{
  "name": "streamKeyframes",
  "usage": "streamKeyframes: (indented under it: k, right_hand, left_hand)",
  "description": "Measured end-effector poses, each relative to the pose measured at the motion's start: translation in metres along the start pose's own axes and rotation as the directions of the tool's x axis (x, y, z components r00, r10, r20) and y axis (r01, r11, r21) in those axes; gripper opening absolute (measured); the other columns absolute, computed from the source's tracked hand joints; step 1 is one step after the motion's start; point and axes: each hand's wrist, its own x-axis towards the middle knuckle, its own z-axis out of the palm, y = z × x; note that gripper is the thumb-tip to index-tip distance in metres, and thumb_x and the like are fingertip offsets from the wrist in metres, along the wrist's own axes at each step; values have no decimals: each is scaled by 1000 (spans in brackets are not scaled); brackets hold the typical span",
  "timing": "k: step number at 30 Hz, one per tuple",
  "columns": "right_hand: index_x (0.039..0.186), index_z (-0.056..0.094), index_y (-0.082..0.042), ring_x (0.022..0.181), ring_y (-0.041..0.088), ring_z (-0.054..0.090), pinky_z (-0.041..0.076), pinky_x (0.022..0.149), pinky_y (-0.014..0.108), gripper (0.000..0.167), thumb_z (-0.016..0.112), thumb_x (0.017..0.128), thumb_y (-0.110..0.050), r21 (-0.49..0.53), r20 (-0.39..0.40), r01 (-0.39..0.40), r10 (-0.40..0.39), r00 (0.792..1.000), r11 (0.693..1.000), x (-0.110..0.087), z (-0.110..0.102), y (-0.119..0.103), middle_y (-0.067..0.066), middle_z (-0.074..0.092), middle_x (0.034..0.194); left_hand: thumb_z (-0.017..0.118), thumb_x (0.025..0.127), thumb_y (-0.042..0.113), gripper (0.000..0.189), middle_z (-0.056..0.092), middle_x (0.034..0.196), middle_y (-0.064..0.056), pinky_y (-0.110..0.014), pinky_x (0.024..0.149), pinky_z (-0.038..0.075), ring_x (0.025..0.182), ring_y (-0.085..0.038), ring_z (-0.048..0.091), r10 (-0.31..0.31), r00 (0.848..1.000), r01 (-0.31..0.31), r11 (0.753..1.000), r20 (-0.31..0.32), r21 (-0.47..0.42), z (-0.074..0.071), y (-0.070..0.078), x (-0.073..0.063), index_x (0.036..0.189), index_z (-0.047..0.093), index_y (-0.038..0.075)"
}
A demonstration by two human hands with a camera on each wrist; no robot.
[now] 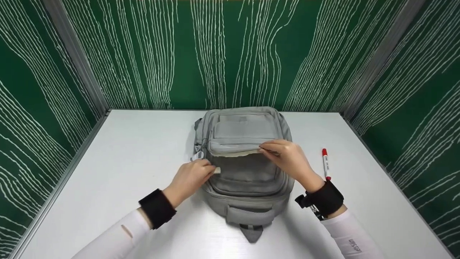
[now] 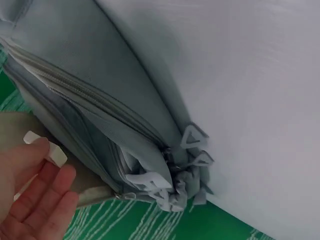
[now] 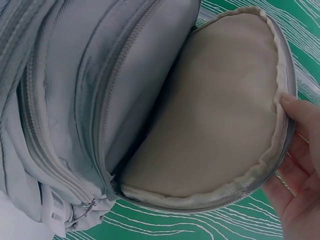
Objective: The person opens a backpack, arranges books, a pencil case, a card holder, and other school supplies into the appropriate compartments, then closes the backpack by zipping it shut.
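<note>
A grey backpack (image 1: 248,126) lies on the table with its front pocket unzipped. My right hand (image 1: 289,160) pinches the edge of the pocket flap (image 3: 210,105) between thumb and fingers and holds it raised, its beige lining showing in the right wrist view. Between the thumb and fingers of my left hand (image 1: 190,178) is a small white block (image 2: 46,148), its kind unclear. That hand is at the left side of the pocket opening, close by the zip. Light grey zipper pulls (image 2: 150,182) hang at the pocket's corner.
A red-capped marker (image 1: 326,163) lies on the white table (image 1: 143,151), right of the backpack. The backpack's top handle (image 1: 249,214) points toward me. Green panels (image 1: 244,54) with white wavy lines stand around the back and sides.
</note>
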Motion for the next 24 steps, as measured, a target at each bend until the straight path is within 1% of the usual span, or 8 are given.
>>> streamKeyframes:
  k: [2, 4, 8, 10, 12, 14, 18, 24]
  right_hand:
    - [98, 82, -6, 90, 25, 78, 65, 78, 37, 14, 83, 84, -6, 0, -1, -3, 3, 1000, 1000, 0, 0, -1, 10, 81, 94]
    - [97, 81, -6, 90, 25, 78, 64, 79, 37, 14, 82, 84, -6, 0, -3, -1, 1, 1000, 1000, 1, 0, -1, 10, 81, 94]
    - [97, 81, -5, 91, 26, 77, 64, 80, 37, 13, 82, 84, -6, -3, -6, 14, -14, 1000, 1000, 2, -1, -2, 11, 81, 94]
    - [97, 81, -5, 90, 26, 77, 64, 80, 37, 12, 81, 84, -6, -7, -7, 17, -18, 1000, 1000, 4, -2, -2, 11, 81, 94]
    - [96, 81, -5, 89, 26, 78, 64, 80, 37, 12, 81, 84, -6, -9, -8, 16, -16, 1000, 1000, 5, -3, -2, 11, 81, 93]
    - [96, 81, -4, 88, 26, 77, 65, 79, 37, 12, 81, 84, -5, -10, -13, 9, -9, 1000, 1000, 5, -4, -2, 11, 81, 93]
    - [96, 81, -4, 87, 26, 77, 64, 78, 37, 12, 81, 84, -5, -14, -25, 2, -2, 1000, 1000, 5, -5, -1, 11, 80, 92]
    - [96, 81, -4, 87, 26, 77, 64, 79, 38, 12, 81, 84, -5, -8, -32, 2, -2, 999, 1000, 5, -5, -1, 12, 80, 92]
  left_hand:
    - [72, 93, 12, 6, 67, 81, -2, -33, 59, 58, 75, -19, 69, 9, 1000, -9, 999, 4, 32, 7, 4, 8, 88, 75, 11]
    - [72, 91, 12, 4, 69, 82, -2, -33, 58, 58, 75, -20, 69, 15, 1000, -16, 995, 10, 102, 14, 9, 14, 88, 75, 11]
    - [72, 85, 13, 4, 72, 85, -2, -31, 53, 57, 72, -18, 69, 23, 999, -29, 967, 25, 254, 27, 16, 26, 87, 75, 12]
    - [72, 84, 14, 4, 72, 83, -1, -31, 51, 56, 69, -17, 69, 24, 1000, -28, 953, 18, 302, 32, 19, 31, 84, 75, 13]
    - [72, 84, 13, 6, 71, 79, -1, -31, 51, 56, 65, -17, 68, 30, 1000, -29, 945, 3, 325, 37, 20, 37, 79, 73, 13]
    - [73, 84, 11, 13, 69, 73, -1, -31, 49, 55, 61, -16, 67, 30, 999, -22, 939, -16, 343, 42, 20, 43, 71, 70, 13]
    - [74, 83, 7, 24, 66, 62, -1, -33, 44, 53, 55, -16, 65, 16, 999, -3, 935, -34, 355, 48, 22, 53, 62, 65, 14]
    - [73, 83, 9, 21, 66, 60, 1, -33, 43, 53, 52, -16, 64, 23, 998, -2, 928, -51, 372, 54, 22, 62, 64, 66, 15]
